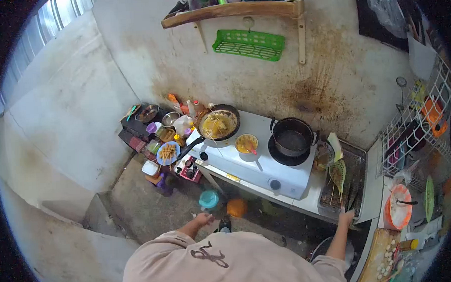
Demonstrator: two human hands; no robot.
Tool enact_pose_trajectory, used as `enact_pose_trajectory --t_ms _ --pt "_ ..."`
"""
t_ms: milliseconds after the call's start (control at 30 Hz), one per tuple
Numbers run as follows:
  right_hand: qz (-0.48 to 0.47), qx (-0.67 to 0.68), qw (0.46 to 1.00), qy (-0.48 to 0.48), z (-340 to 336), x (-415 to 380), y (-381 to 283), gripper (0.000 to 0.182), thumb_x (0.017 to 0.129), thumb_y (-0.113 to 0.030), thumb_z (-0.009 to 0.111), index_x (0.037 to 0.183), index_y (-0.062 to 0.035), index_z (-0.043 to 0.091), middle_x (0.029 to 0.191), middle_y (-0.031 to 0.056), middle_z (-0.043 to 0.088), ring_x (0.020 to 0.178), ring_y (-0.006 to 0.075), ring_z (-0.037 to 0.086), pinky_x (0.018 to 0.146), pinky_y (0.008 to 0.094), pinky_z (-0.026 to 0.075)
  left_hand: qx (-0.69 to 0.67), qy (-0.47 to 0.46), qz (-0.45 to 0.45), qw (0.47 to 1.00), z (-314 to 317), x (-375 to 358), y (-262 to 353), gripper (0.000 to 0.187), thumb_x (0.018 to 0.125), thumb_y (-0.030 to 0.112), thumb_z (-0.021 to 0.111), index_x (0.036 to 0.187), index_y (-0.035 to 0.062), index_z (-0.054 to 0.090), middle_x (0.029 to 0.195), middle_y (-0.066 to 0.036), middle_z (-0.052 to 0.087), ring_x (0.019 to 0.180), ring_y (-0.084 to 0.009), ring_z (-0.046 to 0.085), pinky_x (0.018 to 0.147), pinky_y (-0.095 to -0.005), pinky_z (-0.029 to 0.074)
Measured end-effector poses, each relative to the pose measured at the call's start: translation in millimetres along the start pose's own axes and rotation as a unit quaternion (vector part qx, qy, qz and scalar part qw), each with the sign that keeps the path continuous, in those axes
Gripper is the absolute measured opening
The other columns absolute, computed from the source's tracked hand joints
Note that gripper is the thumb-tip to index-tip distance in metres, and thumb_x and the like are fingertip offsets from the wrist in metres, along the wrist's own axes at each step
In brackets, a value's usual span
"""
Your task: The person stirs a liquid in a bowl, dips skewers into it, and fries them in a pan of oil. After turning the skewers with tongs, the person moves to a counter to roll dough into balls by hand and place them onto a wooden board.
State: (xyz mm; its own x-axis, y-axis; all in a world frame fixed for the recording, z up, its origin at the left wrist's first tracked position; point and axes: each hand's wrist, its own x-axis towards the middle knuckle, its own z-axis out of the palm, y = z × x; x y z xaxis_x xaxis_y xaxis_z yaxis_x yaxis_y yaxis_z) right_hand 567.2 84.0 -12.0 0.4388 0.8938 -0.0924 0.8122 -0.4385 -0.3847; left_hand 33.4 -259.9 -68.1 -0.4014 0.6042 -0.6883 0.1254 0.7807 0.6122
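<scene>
Overhead view of a person standing at a white 2-burner stove [258, 167] set against a stained wall. The right hand [346, 217] is closed around the handle of a mesh skimmer [338, 174], a flat, leaf-shaped wire scoop with a thin handle. The skimmer lies over a dark rectangular tray [355, 161] just right of the stove, its scoop pointing away from the person. The left hand [204, 219] hangs loosely curled above the floor, near a teal lid [208, 199]; whether it grips anything cannot be told. A frying pan [218, 122] of yellowish food sits on the left burner, a black pot [292, 136] on the right, and a yellow bowl [246, 143] between them.
</scene>
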Motion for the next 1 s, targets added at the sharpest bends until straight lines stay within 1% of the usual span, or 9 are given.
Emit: enact_pose_trajectory --t_ms 100,233,433,467,500,567,700,800,1000 --pt "-0.047 0.071 0.983 0.164 -4 -41 11 0.053 0.069 -0.021 0.059 0.108 0.0074 0.036 0.108 0.0243 0.041 0.098 0.035 0.042 0.083 0.036 0.033 -0.052 -0.015 0.021 0.998 -12 19 -42 0.026 0.079 0.023 0.042 0.087 0.0038 0.057 0.076 -0.006 0.059 0.061 -0.0154 0.055 0.054 -0.0273 0.044" --pt "-0.147 0.193 0.937 0.252 -43 -149 -12 0.049 0.07 -0.012 0.056 0.11 0.0065 0.035 0.108 0.0225 0.041 0.1 0.0342 0.04 0.086 0.0344 0.031 0.016 -0.004 -0.02 1.0 -42 32 -67 0.025 0.078 0.022 0.042 0.086 0.0038 0.058 0.075 -0.006 0.059 0.06 -0.0164 0.056 0.056 -0.0286 0.045" --pt "-0.445 0.164 0.88 0.034 -115 -232 -208 0.048 0.064 -0.002 0.054 0.11 0.0004 0.038 0.102 0.018 0.046 0.096 0.0316 0.043 0.083 0.0345 0.033 0.063 -0.023 -0.016 0.998 -84 70 -107 0.024 0.075 0.022 0.045 0.085 0.0042 0.058 0.075 -0.007 0.059 0.061 -0.018 0.056 0.057 -0.029 0.045" --pt "-0.427 0.128 0.895 -0.018 -117 -247 -252 0.048 0.063 -0.004 0.054 0.109 -0.0016 0.039 0.101 0.0173 0.046 0.095 0.0315 0.044 0.081 0.0346 0.034 0.086 -0.017 0.007 0.996 -90 81 -111 0.024 0.075 0.023 0.045 0.085 0.0042 0.058 0.075 -0.007 0.059 0.062 -0.0185 0.056 0.058 -0.0295 0.044" --pt "-0.502 0.121 0.856 -0.034 -104 -245 -283 0.05 0.064 -0.009 0.056 0.111 -0.0035 0.038 0.101 0.017 0.046 0.093 0.0312 0.045 0.079 0.0346 0.036 0.108 -0.012 0.028 0.994 -95 90 -115 0.025 0.074 0.023 0.046 0.085 0.0043 0.058 0.075 -0.008 0.059 0.063 -0.0191 0.056 0.059 -0.0301 0.044" --pt "-0.547 0.048 0.834 -0.054 -80 -261 -352 0.051 0.067 -0.016 0.056 0.112 -0.0049 0.036 0.1 0.0164 0.047 0.092 0.0323 0.045 0.076 0.0357 0.038 -0.009 -0.031 -0.004 0.999 -101 106 -112 0.022 0.076 0.023 0.047 0.085 0.0062 0.058 0.071 -0.005 0.058 0.058 -0.0154 0.054 0.052 -0.0272 0.043" --pt "-0.501 -0.148 0.843 -0.128 -18 -281 -466 0.038 0.068 -0.026 0.056 0.096 -0.0035 0.044 0.091 0.0153 0.051 0.085 0.0318 0.05 0.069 0.0378 0.041 -0.01 0.008 0.06 0.998 -110 124 -113 0.021 0.075 0.023 0.049 0.084 0.006 0.058 0.068 -0.004 0.057 0.052 -0.0124 0.051 0.047 -0.0254 0.042" --pt "-0.479 -0.229 0.837 -0.132 21 -286 -513 0.032 0.069 -0.027 0.056 0.089 -0.0033 0.046 0.09 0.0145 0.052 0.084 0.0306 0.051 0.069 0.0369 0.042 -0.017 0.007 0.041 0.999 -127 124 -128 0.022 0.073 0.025 0.046 0.081 0.0084 0.059 0.074 -0.01 0.058 0.072 -0.0211 0.055 0.066 -0.031 0.042" --pt "-0.489 -0.251 0.827 -0.117 48 -300 -542 0.033 0.069 -0.03 0.055 0.088 -0.003 0.05 0.089 0.0153 0.053 0.082 0.0297 0.052 0.069 0.0364 0.042 -0.128 0.035 -0.105 0.986 -162 93 -177 0.024 0.072 0.028 0.05 0.082 0.0081 0.059 0.069 -0.011 0.058 0.064 -0.0227 0.056 0.057 -0.0311 0.043"
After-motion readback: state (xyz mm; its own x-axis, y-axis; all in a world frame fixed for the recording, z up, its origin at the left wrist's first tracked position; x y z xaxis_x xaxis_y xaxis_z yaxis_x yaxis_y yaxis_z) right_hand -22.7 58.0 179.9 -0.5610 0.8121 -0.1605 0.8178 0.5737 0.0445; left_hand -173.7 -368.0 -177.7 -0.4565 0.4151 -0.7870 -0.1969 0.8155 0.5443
